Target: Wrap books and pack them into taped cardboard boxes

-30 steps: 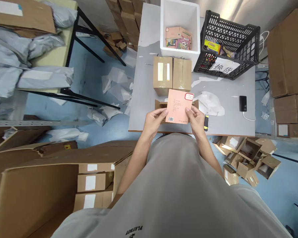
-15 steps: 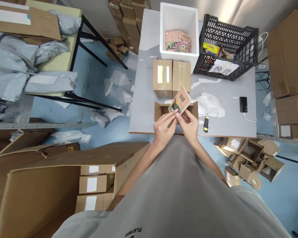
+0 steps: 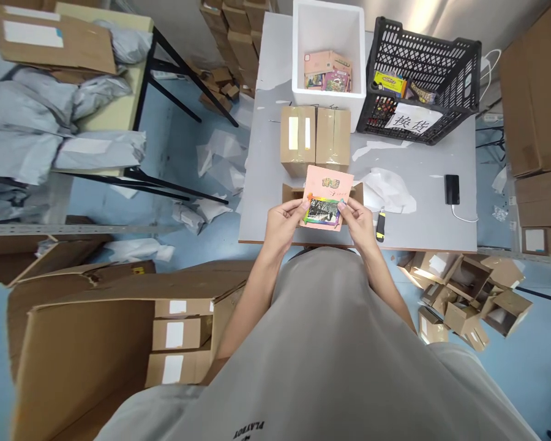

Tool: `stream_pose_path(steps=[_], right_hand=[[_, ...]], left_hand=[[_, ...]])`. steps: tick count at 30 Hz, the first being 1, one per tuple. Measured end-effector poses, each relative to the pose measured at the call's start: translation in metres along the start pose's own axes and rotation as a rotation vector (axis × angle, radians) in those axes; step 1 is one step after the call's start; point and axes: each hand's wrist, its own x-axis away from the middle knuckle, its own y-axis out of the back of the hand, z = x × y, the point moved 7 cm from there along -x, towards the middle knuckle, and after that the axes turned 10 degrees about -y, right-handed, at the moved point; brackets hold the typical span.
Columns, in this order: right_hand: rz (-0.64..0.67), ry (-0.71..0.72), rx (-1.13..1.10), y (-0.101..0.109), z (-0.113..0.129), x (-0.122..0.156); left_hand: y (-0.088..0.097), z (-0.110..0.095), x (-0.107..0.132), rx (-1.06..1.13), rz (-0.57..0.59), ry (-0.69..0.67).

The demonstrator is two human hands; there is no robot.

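Between my two hands is a thin pink booklet [image 3: 329, 184] with a colourful, dark-centred picture on its cover. My left hand [image 3: 282, 223] pinches its left edge, thumb on top. On the opposite edge, my right hand [image 3: 359, 223] grips it the same way. The booklet is held over an open cardboard box [image 3: 292, 195] at the table's front, covering most of the box, so its contents are hidden. Just right of my right hand lies a yellow-and-black utility knife [image 3: 381, 226].
Behind the open box stand two closed cartons [image 3: 298, 138]. A white foam box [image 3: 358, 101] with booklets and a black crate [image 3: 420, 67] stand at the back. Crumpled white paper [image 3: 388, 190] and a phone [image 3: 452, 190] lie on the table [image 3: 431, 226]. A large carton [image 3: 87, 355] stands lower left.
The booklet has turned from tilted to nearly upright, its cover facing me more fully, and come lower. My hands have moved apart, from its lower corner to its opposite side edges.
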Motion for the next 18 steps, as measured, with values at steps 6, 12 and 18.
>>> stream_pose_path(steps=[6,12,18], right_hand=[[-0.252,0.206,0.143,0.013,0.012,0.020],[-0.141,0.132,0.181,-0.004,0.002,0.037],[-0.144,0.148,0.113,0.038,-0.001,0.035]], left_hand=[[-0.017,-0.008,0.016,-0.053,-0.122,-0.166],[-0.063,-0.016,0.049,-0.325,0.031,-0.446],[-0.065,-0.005,0.058,-0.422,-0.007,-0.545]])
